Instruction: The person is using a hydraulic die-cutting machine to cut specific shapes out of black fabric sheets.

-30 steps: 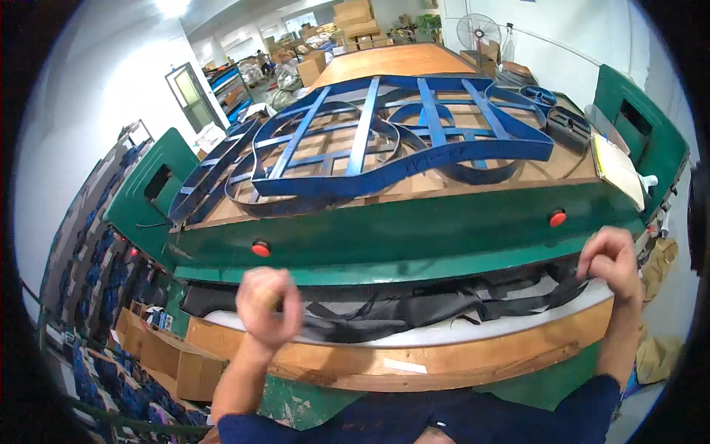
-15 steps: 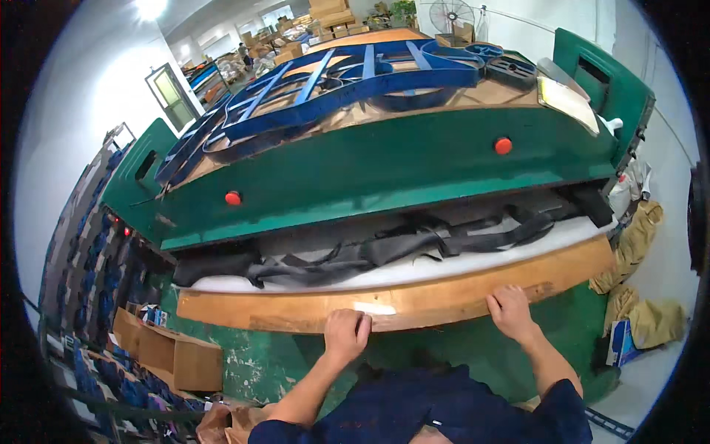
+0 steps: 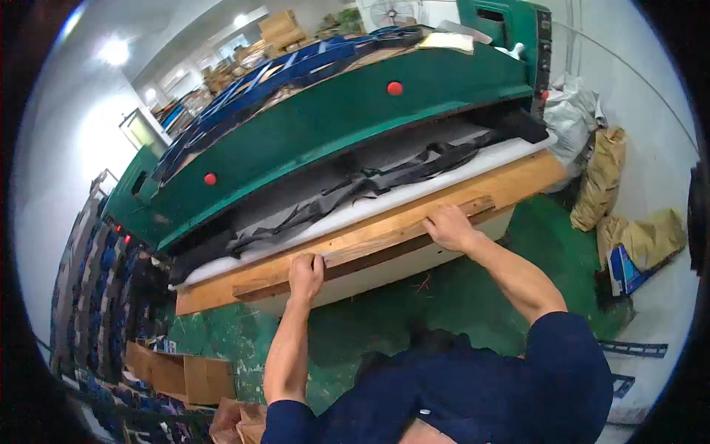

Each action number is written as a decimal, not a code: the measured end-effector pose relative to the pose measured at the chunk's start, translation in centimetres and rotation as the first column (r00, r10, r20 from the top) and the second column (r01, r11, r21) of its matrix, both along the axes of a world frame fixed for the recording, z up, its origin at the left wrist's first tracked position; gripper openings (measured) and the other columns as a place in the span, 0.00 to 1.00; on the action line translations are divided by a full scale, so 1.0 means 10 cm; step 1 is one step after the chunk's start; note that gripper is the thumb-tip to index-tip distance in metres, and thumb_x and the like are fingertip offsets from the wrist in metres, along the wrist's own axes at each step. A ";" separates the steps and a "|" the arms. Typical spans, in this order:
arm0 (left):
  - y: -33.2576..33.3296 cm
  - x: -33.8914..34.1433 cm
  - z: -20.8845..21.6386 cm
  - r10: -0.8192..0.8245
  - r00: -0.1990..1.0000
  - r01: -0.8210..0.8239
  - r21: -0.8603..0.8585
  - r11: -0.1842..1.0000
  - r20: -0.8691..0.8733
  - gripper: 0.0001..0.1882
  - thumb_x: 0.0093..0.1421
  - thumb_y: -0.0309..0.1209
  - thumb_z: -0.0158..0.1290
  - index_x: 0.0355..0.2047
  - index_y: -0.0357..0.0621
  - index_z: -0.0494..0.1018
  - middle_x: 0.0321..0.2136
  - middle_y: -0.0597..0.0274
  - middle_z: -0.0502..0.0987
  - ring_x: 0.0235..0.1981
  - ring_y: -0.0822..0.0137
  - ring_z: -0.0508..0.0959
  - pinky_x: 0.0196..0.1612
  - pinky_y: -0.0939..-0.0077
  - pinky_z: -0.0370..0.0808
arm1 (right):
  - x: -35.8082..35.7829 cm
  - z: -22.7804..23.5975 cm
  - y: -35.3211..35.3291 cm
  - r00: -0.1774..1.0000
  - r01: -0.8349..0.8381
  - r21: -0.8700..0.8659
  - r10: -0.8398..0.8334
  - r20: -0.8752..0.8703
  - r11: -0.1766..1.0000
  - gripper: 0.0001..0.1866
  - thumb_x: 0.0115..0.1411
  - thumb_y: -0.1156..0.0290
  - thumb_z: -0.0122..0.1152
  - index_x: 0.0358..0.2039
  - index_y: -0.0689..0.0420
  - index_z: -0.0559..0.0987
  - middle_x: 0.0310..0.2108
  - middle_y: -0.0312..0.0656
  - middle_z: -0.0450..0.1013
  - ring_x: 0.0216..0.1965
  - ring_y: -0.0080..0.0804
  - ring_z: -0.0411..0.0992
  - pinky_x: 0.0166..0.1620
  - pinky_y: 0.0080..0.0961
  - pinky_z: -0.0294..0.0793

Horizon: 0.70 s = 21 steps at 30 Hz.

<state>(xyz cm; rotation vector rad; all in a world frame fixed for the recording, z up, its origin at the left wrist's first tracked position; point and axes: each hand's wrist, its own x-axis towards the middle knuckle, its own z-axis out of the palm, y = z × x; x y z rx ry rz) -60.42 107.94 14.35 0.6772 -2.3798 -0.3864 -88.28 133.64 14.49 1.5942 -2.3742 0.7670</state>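
A long orange-brown wooden board (image 3: pixel 518 182) runs along the front of a green press-like machine (image 3: pixel 310 137). Fixed or lying along its front edge is a narrower wooden strip (image 3: pixel 370 250). My left hand (image 3: pixel 305 275) is closed over that strip left of its middle, thumb on top. Farther right, my right hand (image 3: pixel 449 227) grips the same strip, its fingers curled over the edge. Behind the board lies a white slab (image 3: pixel 510 153), strewn with crumpled black sheet scraps (image 3: pixel 355 183). Undersides of both hands' grips are hidden.
Two red buttons, one right (image 3: pixel 394 88) and one left (image 3: pixel 210 178), stick out of the machine. Blue frames (image 3: pixel 259 83) rest on top. An opened cardboard box (image 3: pixel 177 374) stands on the green floor at left; brown sacks (image 3: pixel 597 177) line the right wall.
My view has turned and tilted, so the machine slants more steeply. Both hands keep hold at the front, and the strip and a pale panel below it now show.
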 end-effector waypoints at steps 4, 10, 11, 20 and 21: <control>0.16 0.10 0.07 0.010 0.999 -0.009 -0.022 1.000 0.040 0.13 0.60 0.33 0.51 0.23 0.36 0.76 0.27 0.44 0.77 0.33 0.43 0.75 0.40 0.52 0.71 | 0.11 0.01 0.11 0.999 0.034 -0.036 -0.034 0.003 0.999 0.14 0.60 0.63 0.53 0.27 0.60 0.78 0.30 0.52 0.76 0.38 0.53 0.73 0.46 0.47 0.69; 0.13 0.17 -0.12 -0.007 1.000 0.005 -0.124 0.992 -0.014 0.07 0.59 0.30 0.54 0.25 0.40 0.74 0.25 0.49 0.75 0.31 0.46 0.74 0.36 0.52 0.67 | 0.10 0.00 0.15 0.999 -0.027 -0.150 0.022 -0.031 0.988 0.11 0.58 0.64 0.56 0.26 0.59 0.77 0.26 0.48 0.75 0.33 0.49 0.73 0.41 0.45 0.69; 0.12 0.17 -0.12 0.022 1.000 -0.023 -0.133 0.991 -0.005 0.07 0.59 0.29 0.53 0.26 0.40 0.74 0.25 0.49 0.75 0.31 0.47 0.74 0.36 0.53 0.67 | 0.09 0.03 0.11 1.000 -0.014 -0.132 0.011 -0.027 0.991 0.11 0.58 0.64 0.56 0.26 0.59 0.77 0.26 0.48 0.75 0.33 0.49 0.73 0.41 0.45 0.69; 0.21 0.14 0.00 0.085 0.994 -0.081 -0.058 0.995 0.070 0.05 0.58 0.27 0.53 0.28 0.40 0.74 0.25 0.53 0.74 0.30 0.50 0.73 0.39 0.58 0.66 | -0.12 0.23 0.21 0.946 -0.173 0.000 0.167 0.277 0.985 0.13 0.58 0.61 0.60 0.32 0.59 0.79 0.32 0.49 0.75 0.37 0.49 0.74 0.41 0.43 0.71; 0.18 0.16 -0.01 0.074 0.996 -0.073 -0.014 0.997 0.053 0.04 0.57 0.27 0.53 0.28 0.40 0.74 0.25 0.53 0.75 0.30 0.51 0.73 0.38 0.58 0.67 | -0.19 0.29 0.22 0.894 -0.213 -0.055 0.217 0.393 0.976 0.13 0.58 0.61 0.60 0.33 0.60 0.79 0.34 0.49 0.76 0.38 0.48 0.74 0.42 0.42 0.73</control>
